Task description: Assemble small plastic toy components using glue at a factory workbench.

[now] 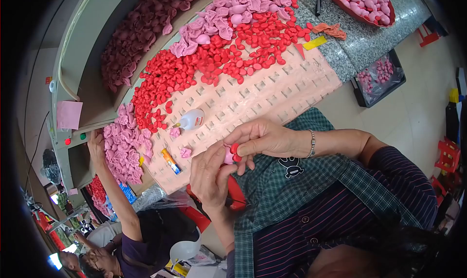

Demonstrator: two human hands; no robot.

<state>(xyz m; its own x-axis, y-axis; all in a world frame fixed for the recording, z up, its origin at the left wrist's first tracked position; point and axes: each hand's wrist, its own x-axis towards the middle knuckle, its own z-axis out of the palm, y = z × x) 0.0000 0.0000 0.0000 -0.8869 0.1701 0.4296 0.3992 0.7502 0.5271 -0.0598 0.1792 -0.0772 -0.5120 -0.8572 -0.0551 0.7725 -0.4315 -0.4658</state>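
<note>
The step in hand looked like joining: both hands were raised together in front of the chest, working a small red rounded plastic piece (235, 148) onto a small pink soft petal-shaped piece (228, 156). The left hand (210, 173) cupped the pink piece from below, its grip closed narrowly around it with thumb and fingers. The right hand (265, 138), a thin metal bracelet (312, 143) on its wrist, came in from the other side, its grip pinched tight on the red piece and pressing it against the pink one. The two pieces touched, sitting right between the two grips, just above the green checked apron (292, 190).

By my judgement the fit was partway made. The next move would call for a firm, straight press while the left grip kept the pink piece from folding, since it seemed soft and likely to buckle.

The pink piece appeared pale, smooth and mostly hidden by fingers; the red one was glossy and bean-like, only part of it showing.

Beyond the grips, on the pale pink slotted worktop (272, 91), a small white squeeze bottle (191, 119) lay on its side, with a heap of loose red pieces (214, 59) and heaps of pink petals (124, 142) farther out. Another person's hand (95, 144) reached to the pink heap, well apart from both grips.
</note>
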